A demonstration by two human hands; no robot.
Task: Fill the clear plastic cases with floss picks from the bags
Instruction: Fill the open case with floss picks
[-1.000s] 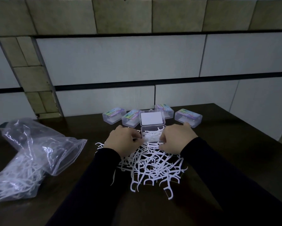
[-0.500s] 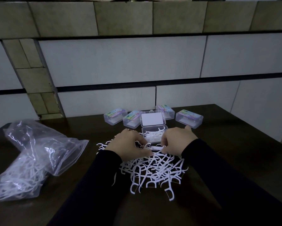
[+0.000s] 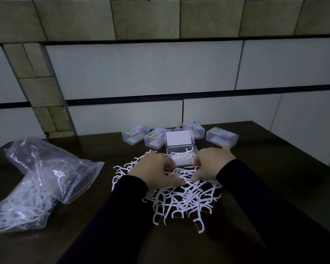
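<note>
Fingertips of both hands [image 3: 181, 169] hidden among floss picks [image 3: 183, 199]

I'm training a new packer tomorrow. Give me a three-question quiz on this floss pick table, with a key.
1. True or false: the open case already holds some floss picks.
2. How many closed cases stand behind it? A) two B) four C) six
3. Fill in: the bags lie on the person's ____ side of the table.

Key: 1 true. 2 B: closed cases at and. 3 left. Both the left hand and the right hand are down in the loose pile of picks.
</note>
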